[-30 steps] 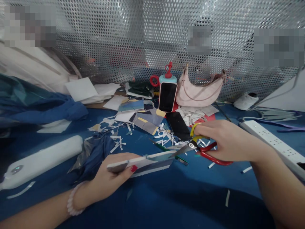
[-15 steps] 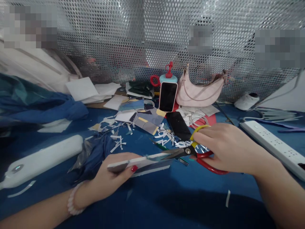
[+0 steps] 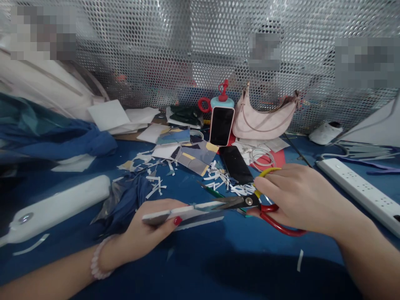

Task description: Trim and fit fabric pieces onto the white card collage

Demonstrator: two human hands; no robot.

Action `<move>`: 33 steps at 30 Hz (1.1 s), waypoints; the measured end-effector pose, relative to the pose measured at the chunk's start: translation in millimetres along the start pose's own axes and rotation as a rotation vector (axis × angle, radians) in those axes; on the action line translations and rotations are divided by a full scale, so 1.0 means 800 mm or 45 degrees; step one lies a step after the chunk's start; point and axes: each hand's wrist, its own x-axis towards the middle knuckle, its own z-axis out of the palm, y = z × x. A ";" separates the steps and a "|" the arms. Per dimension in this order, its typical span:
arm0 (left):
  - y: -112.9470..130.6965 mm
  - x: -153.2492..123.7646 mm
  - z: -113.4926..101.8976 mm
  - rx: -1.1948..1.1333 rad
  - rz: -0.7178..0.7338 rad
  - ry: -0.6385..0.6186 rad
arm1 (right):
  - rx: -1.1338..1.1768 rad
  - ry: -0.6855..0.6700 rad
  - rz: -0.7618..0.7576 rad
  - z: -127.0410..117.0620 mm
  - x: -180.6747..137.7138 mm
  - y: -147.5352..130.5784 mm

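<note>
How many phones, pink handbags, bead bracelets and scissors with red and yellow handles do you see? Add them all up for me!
Phones: 2
Pink handbag: 1
Bead bracelet: 1
Scissors, in the right hand: 1 pair
Total: 5

Through the head camera I see the left hand (image 3: 146, 227) gripping a piece of paper (image 3: 196, 216) while the right hand (image 3: 293, 196) holds scissors (image 3: 249, 201), blades (image 3: 233, 202) at the paper's right end. Beyond, I make out scattered white strips (image 3: 245, 189), a dark phone (image 3: 236, 164) lying flat and a pink bag (image 3: 265, 125).
</note>
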 end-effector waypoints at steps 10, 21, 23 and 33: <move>-0.001 0.001 0.000 -0.043 0.070 0.001 | -0.044 -0.002 -0.001 0.001 -0.001 -0.002; -0.002 0.000 -0.001 0.029 0.014 -0.012 | -0.053 0.006 -0.034 0.004 -0.002 -0.002; -0.002 0.000 -0.001 0.053 0.017 -0.014 | -0.057 0.002 -0.026 0.005 -0.002 -0.002; -0.001 0.000 -0.002 0.082 0.017 -0.057 | -0.012 -0.042 -0.008 0.000 0.001 -0.008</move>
